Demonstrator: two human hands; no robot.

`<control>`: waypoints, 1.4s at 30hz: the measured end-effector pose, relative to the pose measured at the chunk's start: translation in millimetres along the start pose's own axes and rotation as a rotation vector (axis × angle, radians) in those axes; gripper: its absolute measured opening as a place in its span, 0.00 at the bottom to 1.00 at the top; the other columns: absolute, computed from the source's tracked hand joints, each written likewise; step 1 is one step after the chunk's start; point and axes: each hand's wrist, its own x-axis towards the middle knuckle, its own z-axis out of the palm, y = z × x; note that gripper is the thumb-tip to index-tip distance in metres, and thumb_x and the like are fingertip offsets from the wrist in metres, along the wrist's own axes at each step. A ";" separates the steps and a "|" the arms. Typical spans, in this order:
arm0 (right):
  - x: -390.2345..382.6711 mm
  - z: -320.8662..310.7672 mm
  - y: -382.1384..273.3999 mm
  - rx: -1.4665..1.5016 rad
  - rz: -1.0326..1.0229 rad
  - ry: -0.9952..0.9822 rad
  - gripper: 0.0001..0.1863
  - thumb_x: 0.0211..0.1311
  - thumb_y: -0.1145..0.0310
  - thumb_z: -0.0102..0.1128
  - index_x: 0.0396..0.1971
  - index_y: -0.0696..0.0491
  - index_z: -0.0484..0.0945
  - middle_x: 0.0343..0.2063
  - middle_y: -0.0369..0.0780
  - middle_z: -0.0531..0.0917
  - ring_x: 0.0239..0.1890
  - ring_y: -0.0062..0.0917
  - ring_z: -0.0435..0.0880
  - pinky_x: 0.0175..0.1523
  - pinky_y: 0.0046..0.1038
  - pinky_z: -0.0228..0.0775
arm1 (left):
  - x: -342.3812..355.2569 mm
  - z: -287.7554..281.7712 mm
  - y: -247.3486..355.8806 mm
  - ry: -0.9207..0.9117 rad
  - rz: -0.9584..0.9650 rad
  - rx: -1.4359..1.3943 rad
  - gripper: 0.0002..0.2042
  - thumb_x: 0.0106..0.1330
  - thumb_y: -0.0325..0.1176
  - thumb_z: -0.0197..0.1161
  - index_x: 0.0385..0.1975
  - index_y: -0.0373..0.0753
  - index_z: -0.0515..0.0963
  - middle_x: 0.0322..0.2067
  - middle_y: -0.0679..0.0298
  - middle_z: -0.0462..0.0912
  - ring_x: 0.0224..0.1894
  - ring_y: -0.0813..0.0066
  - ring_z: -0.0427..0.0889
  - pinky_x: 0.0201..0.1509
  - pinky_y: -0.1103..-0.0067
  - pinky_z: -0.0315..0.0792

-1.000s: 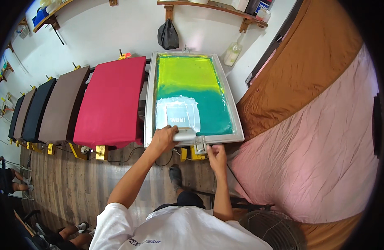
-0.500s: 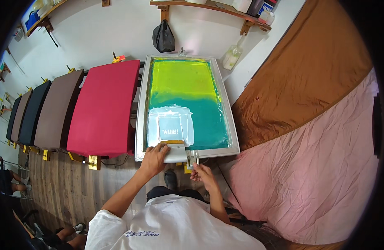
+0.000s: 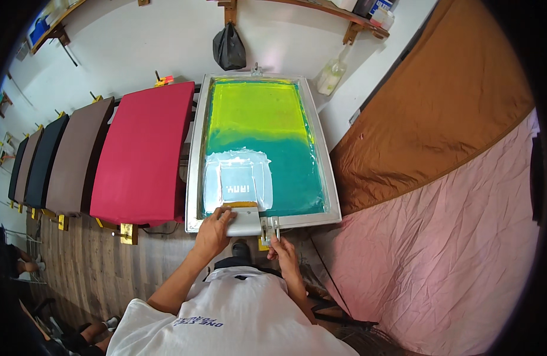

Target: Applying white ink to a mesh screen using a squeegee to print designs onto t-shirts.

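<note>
A screen-printing screen in a metal frame (image 3: 321,130) lies before me, coated yellow-green at the top and teal below, with a pale patch of white ink (image 3: 223,169) at lower left. My left hand (image 3: 214,231) is closed on a grey squeegee (image 3: 242,224) with an amber blade at the screen's front edge. Just right of it, my right hand (image 3: 281,252) grips a metal clamp (image 3: 270,224) on the frame with bent fingers and thumb.
Several fabric-covered platens (image 3: 140,148) in red, taupe and black line the left. Brown (image 3: 433,95) and pink (image 3: 439,249) fabric hangs at right. A shelf (image 3: 321,10) and black bag (image 3: 229,47) are on the wall. Another person's legs (image 3: 92,332) show at lower left.
The screen and hands sit further left in view than a second ago, as do the platens, so the view has shifted. Both hands are lower in view, still at the squeegee and clamp.
</note>
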 end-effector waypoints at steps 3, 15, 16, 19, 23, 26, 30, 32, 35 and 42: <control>0.3 1.6 2.8 -0.002 -0.042 0.008 0.23 0.67 0.45 0.58 0.30 0.53 0.75 0.19 0.32 0.76 0.21 0.15 0.75 0.29 0.19 0.68 | -0.2 4.2 -3.8 0.037 0.045 0.021 0.27 0.47 0.16 0.65 0.51 0.37 0.74 0.54 0.53 0.74 0.49 0.49 0.79 0.53 0.63 0.75; -6.2 11.6 -0.6 -0.038 -0.040 0.071 0.22 0.70 0.48 0.55 0.31 0.54 0.74 0.21 0.32 0.72 0.22 0.15 0.71 0.30 0.18 0.65 | 0.5 -0.4 3.2 0.012 -0.005 0.033 0.25 0.47 0.14 0.62 0.50 0.35 0.75 0.56 0.53 0.74 0.50 0.49 0.79 0.55 0.63 0.75; -6.6 12.3 -0.3 -0.038 -0.037 0.070 0.22 0.70 0.48 0.55 0.31 0.54 0.74 0.21 0.32 0.72 0.22 0.15 0.71 0.30 0.18 0.65 | 0.5 -0.4 1.7 0.010 -0.007 0.033 0.25 0.47 0.14 0.62 0.50 0.35 0.75 0.56 0.53 0.74 0.50 0.49 0.79 0.55 0.63 0.75; -7.4 13.2 -0.7 -0.031 -0.027 0.073 0.21 0.70 0.49 0.55 0.31 0.54 0.74 0.21 0.32 0.71 0.22 0.14 0.70 0.28 0.18 0.63 | 0.7 -1.3 0.3 0.010 -0.008 0.054 0.27 0.45 0.15 0.66 0.50 0.37 0.75 0.56 0.54 0.74 0.50 0.50 0.80 0.54 0.64 0.78; -9.2 19.8 -10.0 -0.068 -0.052 0.118 0.20 0.71 0.52 0.55 0.28 0.54 0.73 0.19 0.31 0.70 0.20 0.13 0.68 0.24 0.18 0.59 | 2.5 -12.9 8.7 0.027 -0.003 0.039 0.26 0.46 0.15 0.65 0.50 0.37 0.75 0.55 0.53 0.75 0.49 0.49 0.81 0.52 0.65 0.78; -12.0 25.5 -14.7 -0.074 -0.060 0.150 0.19 0.71 0.53 0.55 0.26 0.53 0.71 0.17 0.30 0.68 0.18 0.13 0.67 0.22 0.19 0.57 | 1.1 -16.3 12.6 0.035 -0.003 0.030 0.26 0.46 0.15 0.65 0.49 0.36 0.75 0.54 0.53 0.76 0.48 0.48 0.81 0.52 0.65 0.78; -10.6 28.0 -11.6 -0.060 -0.104 0.172 0.20 0.71 0.53 0.55 0.25 0.52 0.70 0.15 0.30 0.67 0.17 0.13 0.65 0.22 0.19 0.56 | 0.1 -19.4 13.8 0.048 0.002 0.024 0.25 0.46 0.14 0.65 0.48 0.36 0.76 0.54 0.53 0.76 0.47 0.47 0.82 0.51 0.64 0.79; -11.4 27.8 -12.5 -0.064 -0.116 0.175 0.20 0.71 0.53 0.55 0.25 0.52 0.70 0.15 0.30 0.67 0.17 0.12 0.65 0.21 0.19 0.56 | 0.2 -20.5 15.9 0.034 -0.006 0.019 0.25 0.46 0.15 0.66 0.49 0.35 0.75 0.55 0.52 0.75 0.48 0.48 0.81 0.52 0.65 0.77; -10.9 28.0 -11.4 -0.059 -0.132 0.176 0.20 0.71 0.52 0.55 0.25 0.53 0.70 0.15 0.29 0.67 0.17 0.12 0.65 0.21 0.19 0.55 | 0.0 -20.2 16.3 0.023 -0.010 0.013 0.26 0.46 0.17 0.67 0.50 0.35 0.75 0.55 0.52 0.75 0.48 0.49 0.80 0.53 0.65 0.76; -12.6 30.5 -14.6 -0.068 -0.161 0.190 0.19 0.72 0.54 0.54 0.26 0.54 0.72 0.15 0.29 0.67 0.17 0.12 0.65 0.21 0.18 0.55 | -0.1 -22.0 19.5 0.056 -0.006 0.012 0.25 0.45 0.15 0.66 0.49 0.34 0.77 0.55 0.52 0.76 0.48 0.48 0.82 0.52 0.64 0.78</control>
